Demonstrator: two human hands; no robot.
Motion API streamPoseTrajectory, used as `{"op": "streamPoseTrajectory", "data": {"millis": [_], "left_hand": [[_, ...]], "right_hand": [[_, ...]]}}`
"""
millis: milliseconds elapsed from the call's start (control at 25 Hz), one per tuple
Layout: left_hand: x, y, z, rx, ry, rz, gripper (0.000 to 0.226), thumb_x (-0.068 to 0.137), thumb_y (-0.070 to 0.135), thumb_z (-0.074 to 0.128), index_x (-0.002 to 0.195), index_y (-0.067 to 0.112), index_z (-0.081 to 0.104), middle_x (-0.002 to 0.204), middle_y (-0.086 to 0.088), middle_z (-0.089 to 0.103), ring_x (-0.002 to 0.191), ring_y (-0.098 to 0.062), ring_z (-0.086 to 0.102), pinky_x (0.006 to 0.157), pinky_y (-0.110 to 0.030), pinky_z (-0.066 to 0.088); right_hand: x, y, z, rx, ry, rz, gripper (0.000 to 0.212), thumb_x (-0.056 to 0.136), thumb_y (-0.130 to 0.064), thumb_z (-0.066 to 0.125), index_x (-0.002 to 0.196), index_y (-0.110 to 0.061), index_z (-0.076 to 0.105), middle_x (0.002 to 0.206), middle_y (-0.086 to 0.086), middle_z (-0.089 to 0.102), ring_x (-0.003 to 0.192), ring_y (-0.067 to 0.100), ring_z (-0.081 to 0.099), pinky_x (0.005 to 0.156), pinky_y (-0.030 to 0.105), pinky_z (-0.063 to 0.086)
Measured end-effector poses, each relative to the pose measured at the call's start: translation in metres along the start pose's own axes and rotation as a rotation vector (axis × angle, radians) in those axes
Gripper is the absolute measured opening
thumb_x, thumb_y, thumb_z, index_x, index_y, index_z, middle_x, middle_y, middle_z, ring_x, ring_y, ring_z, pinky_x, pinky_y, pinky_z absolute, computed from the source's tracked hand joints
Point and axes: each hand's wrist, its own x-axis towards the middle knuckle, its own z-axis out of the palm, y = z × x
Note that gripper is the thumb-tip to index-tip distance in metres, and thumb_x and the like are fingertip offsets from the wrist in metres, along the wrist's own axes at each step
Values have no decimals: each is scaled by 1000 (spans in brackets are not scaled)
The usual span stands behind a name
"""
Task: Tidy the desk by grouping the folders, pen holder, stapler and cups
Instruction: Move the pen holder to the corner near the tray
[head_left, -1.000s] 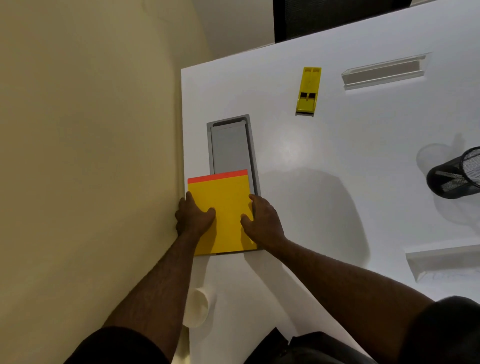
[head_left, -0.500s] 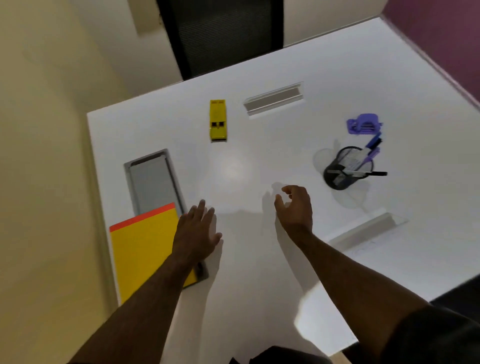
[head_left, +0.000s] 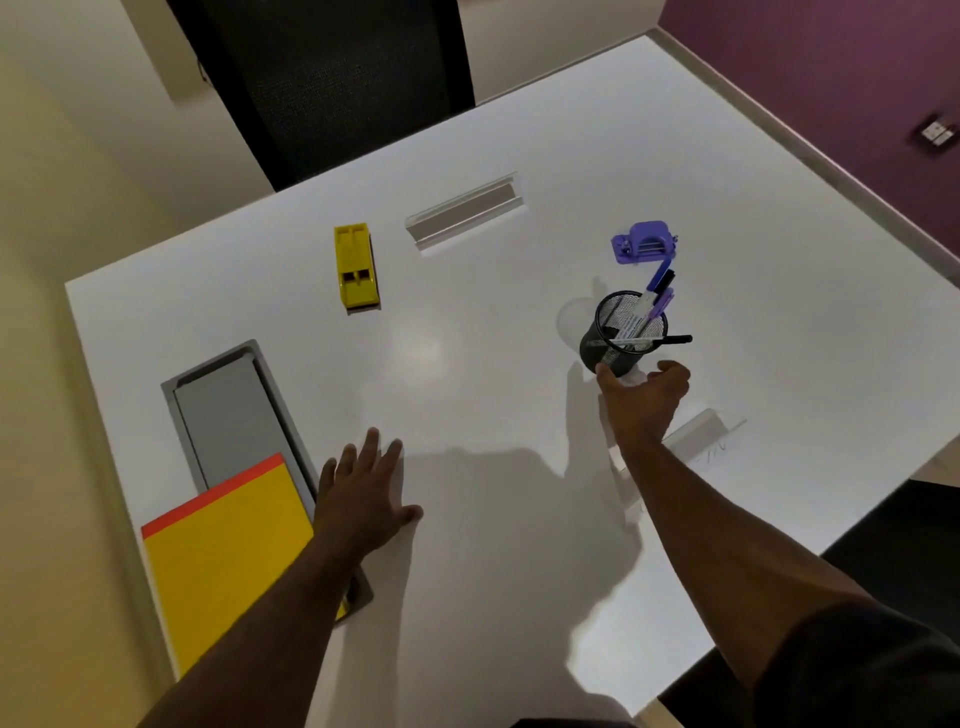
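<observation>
The right hand (head_left: 644, 395) reaches to the black mesh pen holder (head_left: 621, 338), which stands toward the right edge of the white desk (head_left: 519, 130). Its fingers are spread in a curve around the base of the holder; whether they already touch it cannot be told. Several pens (head_left: 655, 301) lean out of the holder. Just behind it lies a purple stapler (head_left: 644, 243). The left hand (head_left: 363, 499) is flat and released, fingers spread, beside the yellow folder (head_left: 223, 551) at the near left corner. The folder partly covers a grey cable tray (head_left: 228, 410). A yellow hole punch (head_left: 356, 267) lies toward the far left corner.
</observation>
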Motion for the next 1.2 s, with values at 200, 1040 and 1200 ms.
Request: {"op": "streamPoseTrajectory", "data": {"millis": [200,1040,1200], "left_hand": [[0,-3,4,-23,21,11,100,80,68,55,155,31,0,164,-1,-12,152,-29,-3,122,-48,3],[14,-175,-35,-464,210,-529,90,87,59,55,154,13,16,165,-10,-1,152,-32,7,121,-47,19],[23,-220,-43,-489,40,-586,110,81,64,60,155,11,-1,163,-11,-15,152,-32,-4,121,-47,16]], "right_hand": [[22,3,9,37,-113,-81,95,58,-32,87,133,-7,35,133,14,52,120,27,55,97,33,49],[-103,-56,106,163,-702,-386,83,60,-8,88,131,-19,47,121,-7,60,101,-18,56,87,2,42],[-151,-89,167,141,-871,-503,81,58,-9,90,129,-16,50,113,-8,63,98,-13,59,85,2,43]]}}
